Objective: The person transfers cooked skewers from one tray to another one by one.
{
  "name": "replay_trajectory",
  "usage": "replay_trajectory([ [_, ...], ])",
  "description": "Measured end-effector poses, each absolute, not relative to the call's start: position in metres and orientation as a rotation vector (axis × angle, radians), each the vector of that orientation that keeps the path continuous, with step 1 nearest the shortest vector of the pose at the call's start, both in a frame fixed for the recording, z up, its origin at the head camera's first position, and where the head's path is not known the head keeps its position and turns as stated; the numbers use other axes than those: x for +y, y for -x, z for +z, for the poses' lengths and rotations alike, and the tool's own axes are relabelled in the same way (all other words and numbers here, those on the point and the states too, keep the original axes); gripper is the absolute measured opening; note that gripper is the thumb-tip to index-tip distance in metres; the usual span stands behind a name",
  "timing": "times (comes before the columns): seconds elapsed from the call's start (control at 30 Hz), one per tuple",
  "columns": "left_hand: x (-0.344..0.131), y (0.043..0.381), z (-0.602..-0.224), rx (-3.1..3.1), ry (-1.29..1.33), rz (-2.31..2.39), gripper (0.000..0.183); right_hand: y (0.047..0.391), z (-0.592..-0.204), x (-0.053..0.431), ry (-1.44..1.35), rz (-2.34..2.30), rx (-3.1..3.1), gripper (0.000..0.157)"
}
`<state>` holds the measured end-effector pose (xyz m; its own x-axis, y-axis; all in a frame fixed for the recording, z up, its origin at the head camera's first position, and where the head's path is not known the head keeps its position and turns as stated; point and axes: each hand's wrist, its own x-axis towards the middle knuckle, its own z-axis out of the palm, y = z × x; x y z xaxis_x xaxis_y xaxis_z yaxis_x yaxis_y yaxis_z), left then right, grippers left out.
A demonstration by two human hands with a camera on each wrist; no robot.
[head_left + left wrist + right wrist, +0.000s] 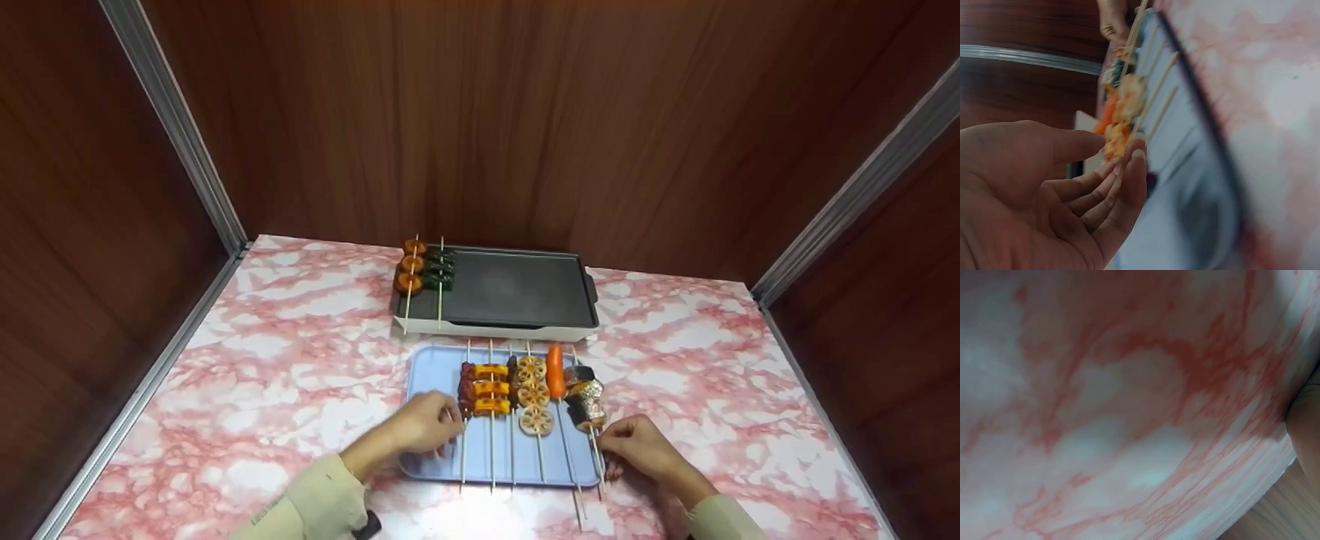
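Note:
A light blue tray [439,469] holds several skewers side by side: dark red meat [466,390], yellow-orange pieces [491,388], a mostly hidden dark one, lotus root slices [534,394], an orange sausage [555,371] and fish chunks [585,405]. My left hand [427,424] hovers over the tray's left side, fingertips beside the meat skewer's stick. In the left wrist view, a gap shows between the thumb and loosely bent fingers [1129,185]. At the tray's right edge, my right hand [637,446] pinches the fish skewer's stick just below the chunks.
Behind the tray stands a dark flat griddle [517,289] with a pale base. At its left end lie a skewer of round orange-brown slices [411,264] and one of dark green pieces [440,270]. Wood-look panels [480,120] enclose the marbled pink tabletop [300,360].

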<state>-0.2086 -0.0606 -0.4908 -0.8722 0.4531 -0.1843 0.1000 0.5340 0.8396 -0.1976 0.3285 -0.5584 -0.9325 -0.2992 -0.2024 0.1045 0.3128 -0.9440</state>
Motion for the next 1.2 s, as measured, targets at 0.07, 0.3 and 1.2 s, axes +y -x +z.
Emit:
replay_trajectory([
  [0.07,-0.064,0.217,-0.477,2.435,-0.441,1.247,0.008,0.198,-0.558,0.329,0.175,-1.649,2.246,0.019],
  [0.3,-0.073,0.26,-0.431,2.534,-0.318,1.273,0.01,0.198,-0.558,0.329,0.133,-1.626,2.259,0.018],
  [1.2,-0.044,0.379,-0.436,2.745,0.245,1.062,0.035,0.196,-0.559,0.329,0.183,-1.671,2.243,0.018],
])
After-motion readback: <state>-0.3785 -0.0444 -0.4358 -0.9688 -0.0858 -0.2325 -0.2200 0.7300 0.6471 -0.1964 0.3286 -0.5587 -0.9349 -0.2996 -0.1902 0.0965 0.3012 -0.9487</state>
